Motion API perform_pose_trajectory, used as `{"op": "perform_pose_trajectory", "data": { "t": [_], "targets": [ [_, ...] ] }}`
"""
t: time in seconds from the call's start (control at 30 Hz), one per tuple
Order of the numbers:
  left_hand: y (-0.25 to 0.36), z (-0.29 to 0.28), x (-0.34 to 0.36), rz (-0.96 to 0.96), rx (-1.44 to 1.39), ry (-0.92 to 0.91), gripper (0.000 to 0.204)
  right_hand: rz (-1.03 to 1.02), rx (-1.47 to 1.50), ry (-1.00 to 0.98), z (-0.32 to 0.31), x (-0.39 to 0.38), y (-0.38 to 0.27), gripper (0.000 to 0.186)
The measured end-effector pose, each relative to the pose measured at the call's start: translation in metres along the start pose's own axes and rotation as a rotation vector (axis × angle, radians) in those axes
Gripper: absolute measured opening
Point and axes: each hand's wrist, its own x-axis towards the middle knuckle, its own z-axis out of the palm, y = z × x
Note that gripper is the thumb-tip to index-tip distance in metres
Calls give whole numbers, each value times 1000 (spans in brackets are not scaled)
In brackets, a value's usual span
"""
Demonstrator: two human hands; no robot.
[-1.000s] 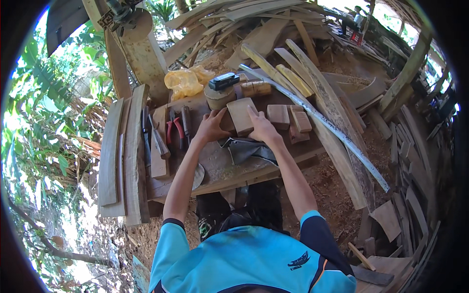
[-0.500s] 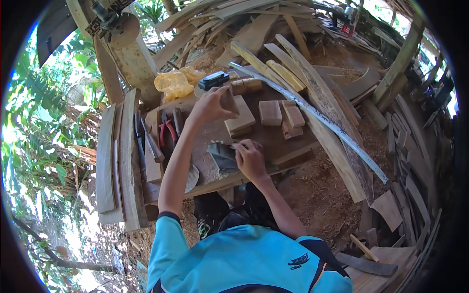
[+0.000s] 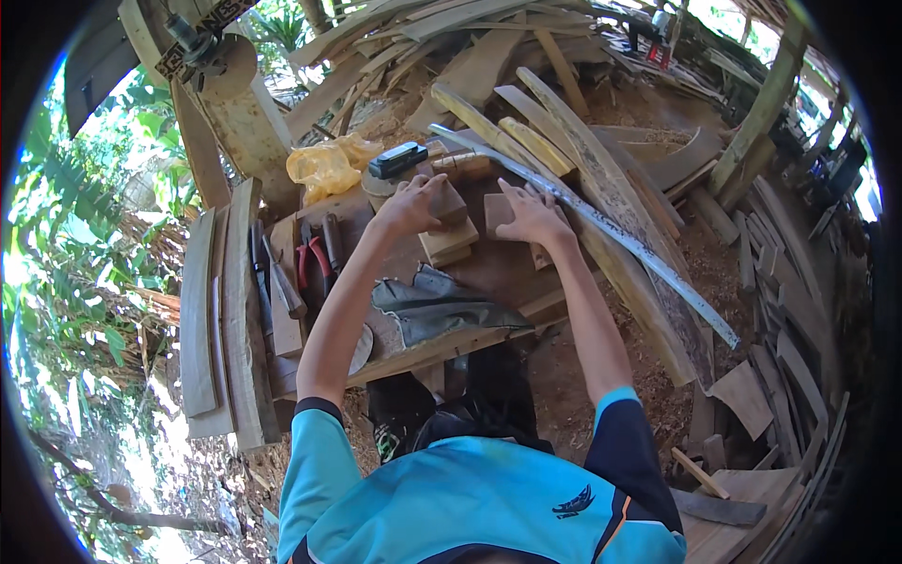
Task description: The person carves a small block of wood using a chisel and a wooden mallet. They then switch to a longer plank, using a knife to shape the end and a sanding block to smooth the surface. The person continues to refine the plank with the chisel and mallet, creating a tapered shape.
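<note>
While the left hand point(image 3: 410, 207) curves its fingers around a wooden block point(image 3: 452, 204) above stacked pieces point(image 3: 448, 247), grip indeterminable, the right hand point(image 3: 536, 218) spreads its fingers at a second block point(image 3: 495, 214). Both blocks are above the workbench point(image 3: 489, 269), beyond a grey cloth point(image 3: 442, 305).

Pliers point(image 3: 303, 268): red handles, left side
Bag point(image 3: 326, 169): crumpled yellow plastic — near black-and-blue device point(image 3: 398, 160)
Pole point(image 3: 615, 234): pale, slanting over boards point(image 3: 589, 162), right

The left grip point(image 3: 409, 207) (its hold unclear) partly hides a wooden block point(image 3: 451, 204), the right grip point(image 3: 534, 218) some other blocks point(image 3: 492, 211).
</note>
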Motion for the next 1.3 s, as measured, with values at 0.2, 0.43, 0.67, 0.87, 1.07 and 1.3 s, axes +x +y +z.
{"op": "perform_pose_trajectory", "data": {
  "t": [0.2,0.43,0.67,0.87,1.07,1.3],
  "targets": [
    [4,-6,-6,-3,222,74,86,-88,-14,-171,-5,7,5,86],
    [2,-1,-20,-108,147,216,85,-158,386,315,-24,-8,-20,78],
    [-14,54,-52,-240,-889,760,67,-479,656,195,-28,41,-57,79],
    [12,42,-35,-499,-1553,571,64,-426,674,256,23,55,-62,82],
    [-6,96,0,-374,-1482,757,65,10,1182,86,64,23,-67,47],
    [17,116,39,-445,-1297,762,65,69,1211,255,77,32,-40,40]
  ]
}}
